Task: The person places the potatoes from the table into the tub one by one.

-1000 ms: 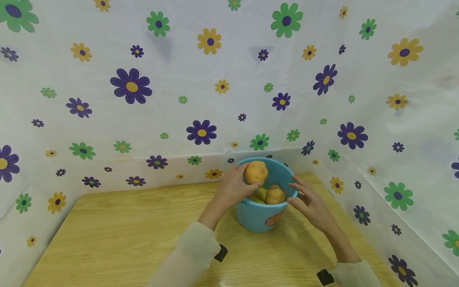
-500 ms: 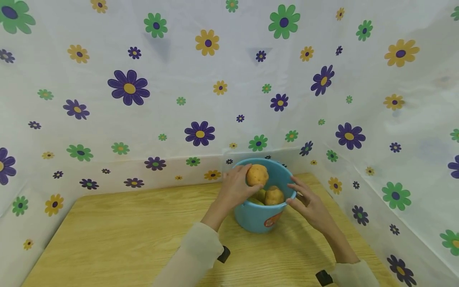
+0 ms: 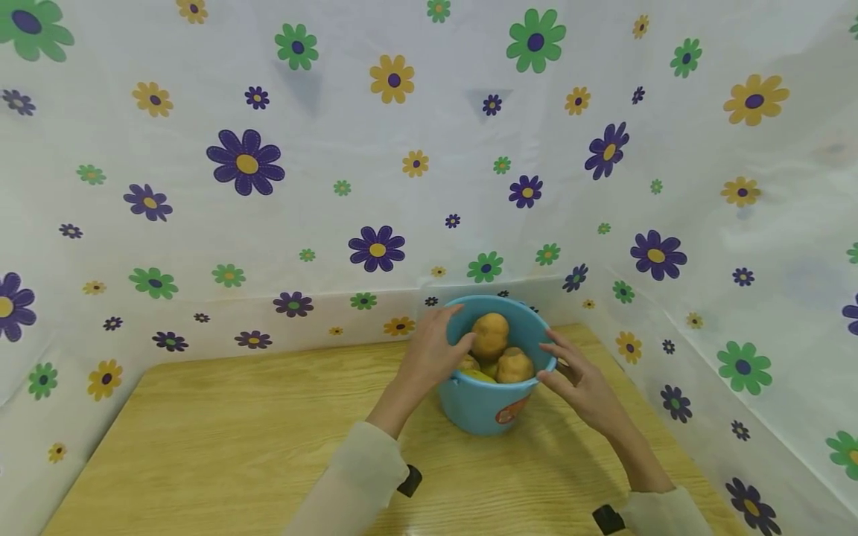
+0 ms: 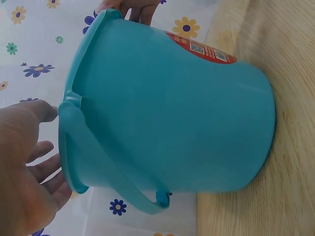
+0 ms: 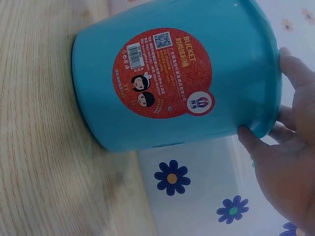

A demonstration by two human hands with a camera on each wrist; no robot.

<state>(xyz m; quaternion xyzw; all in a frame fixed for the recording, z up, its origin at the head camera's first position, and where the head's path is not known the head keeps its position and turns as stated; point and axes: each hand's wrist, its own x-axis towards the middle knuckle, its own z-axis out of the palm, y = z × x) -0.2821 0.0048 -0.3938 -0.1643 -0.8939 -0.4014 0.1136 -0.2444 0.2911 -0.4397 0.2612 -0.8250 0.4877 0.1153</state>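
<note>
A light blue plastic bucket (image 3: 484, 409) stands upright on the wooden table, with several potatoes inside. One potato (image 3: 491, 333) lies against the inner back wall, and another potato (image 3: 515, 365) sits nearer the front right. Beneath them a yellow-green piece (image 3: 481, 374) shows in part. At the left rim, my left hand (image 3: 430, 350) has its thumb and fingers spread over the opening and holds nothing. My right hand (image 3: 583, 387) grips the opposite rim, seen in the right wrist view with fingers and thumb (image 5: 252, 140) at the edge.
The bucket's handle (image 4: 115, 172) hangs down its left side. A red label (image 5: 162, 73) is stuck on the front. The table (image 3: 255, 424) extends widely to the left. A white flower-patterned sheet (image 3: 322, 223) encloses it at the back and sides.
My left hand has let go of the potato it held over the bucket, and that potato now lies lower inside. The left hand has drawn slightly left. My right hand keeps its place.
</note>
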